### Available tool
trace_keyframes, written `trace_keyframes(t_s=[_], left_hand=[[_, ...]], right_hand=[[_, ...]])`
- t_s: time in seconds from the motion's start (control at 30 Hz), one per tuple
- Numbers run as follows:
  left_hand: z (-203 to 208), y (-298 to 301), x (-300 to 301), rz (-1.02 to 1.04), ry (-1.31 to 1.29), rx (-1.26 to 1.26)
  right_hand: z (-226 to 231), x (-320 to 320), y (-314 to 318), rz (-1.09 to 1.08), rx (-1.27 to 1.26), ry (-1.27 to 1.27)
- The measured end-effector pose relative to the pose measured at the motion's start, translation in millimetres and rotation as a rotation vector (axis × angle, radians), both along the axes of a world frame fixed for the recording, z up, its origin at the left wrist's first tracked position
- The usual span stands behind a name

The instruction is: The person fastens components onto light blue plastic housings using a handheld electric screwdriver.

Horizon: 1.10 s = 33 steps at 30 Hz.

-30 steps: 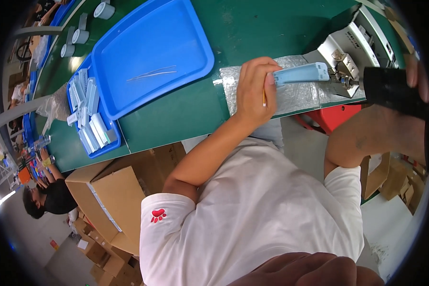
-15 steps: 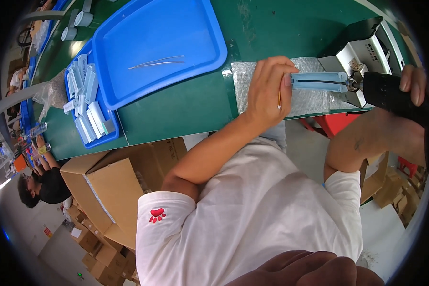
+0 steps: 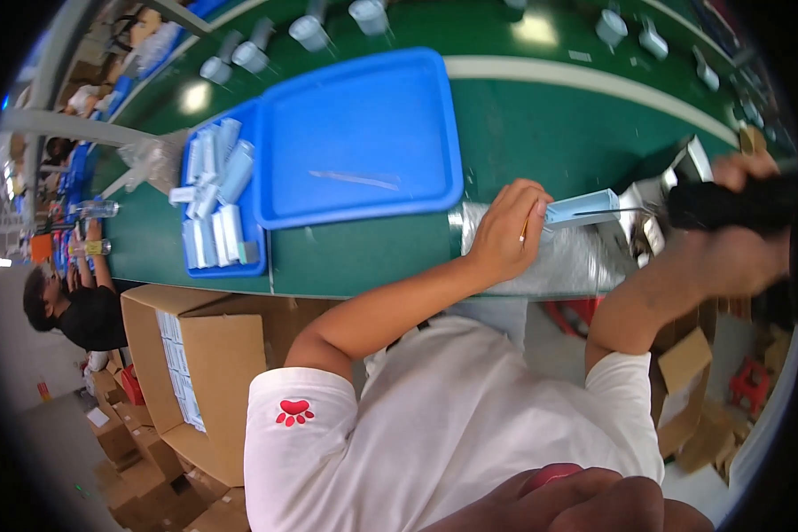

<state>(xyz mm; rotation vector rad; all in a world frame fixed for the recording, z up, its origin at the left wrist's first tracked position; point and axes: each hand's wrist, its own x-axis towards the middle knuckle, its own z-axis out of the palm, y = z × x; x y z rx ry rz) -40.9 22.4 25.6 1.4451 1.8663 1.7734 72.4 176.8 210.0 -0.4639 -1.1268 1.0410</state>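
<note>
My left hand [image 3: 508, 232] is closed around one end of a light blue, long plastic housing [image 3: 587, 207]. A thin yellowish stick-like piece [image 3: 527, 226] shows between its fingers. My right hand [image 3: 743, 168], blurred, is wrapped round a black power driver [image 3: 714, 206] at the right. The driver points at the housing's free end, and a thin dark shaft or wire spans the gap between them; whether it sits inside the housing I cannot tell. Beneath the housing lies a sheet of bubble wrap [image 3: 554, 262] beside an opened white-and-black box [image 3: 631, 232].
A large blue tray [image 3: 355, 97] holds a few thin wires. Left of it, a smaller blue tray [image 3: 262, 257] carries several light blue housings [image 3: 208, 177]. Below the table edge stands an open cardboard box [image 3: 226, 355] with packed pieces. A person [image 3: 84, 301] works at the far left.
The view has shifted, so the trays appear lower and more of the table's far side shows. The driver has drawn back from the housing's end, leaving a wider gap.
</note>
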Motion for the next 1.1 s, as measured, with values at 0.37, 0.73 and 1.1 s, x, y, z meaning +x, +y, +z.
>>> trace_keyframes(t_s=[0.37,0.73,1.1], left_hand=[[28.6,199.6,-273.0,0.649,0.062,-0.243],[32.9,115.0,-371.0,0.634,0.484,-1.13],[56.2,19.3,-83.2,0.193,-0.229,-0.165]], right_hand=[[1.8,16.6,20.5,0.087,0.166,0.253],[-6.1,25.5,12.7,0.367,0.299,0.318],[-26.2,111.8,46.6,0.723,0.092,0.226]])
